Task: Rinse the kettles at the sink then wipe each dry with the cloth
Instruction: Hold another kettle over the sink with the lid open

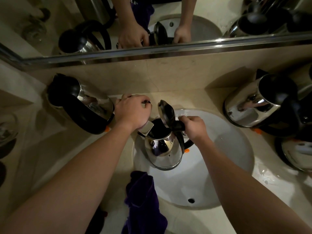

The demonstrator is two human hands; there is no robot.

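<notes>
The black handle of a shiny steel kettle (pixel 163 147) with its hinged black lid (pixel 166 114) flipped up is gripped by the curled fingers of the right hand (pixel 194 126), the kettle being held upright over the left part of the white oval sink basin (pixel 228 149). The left hand (pixel 133 112) is curled over what is judged to be the tap at the basin's back edge, its spout touching or just above the kettle's open mouth. Filling turns on that mouth staying under the spout; a purple cloth (pixel 143 200) is draped at the near rim, nearer the left arm, with further steel kettles on the counter at left (pixel 81 102) and right (pixel 260 100).
</notes>
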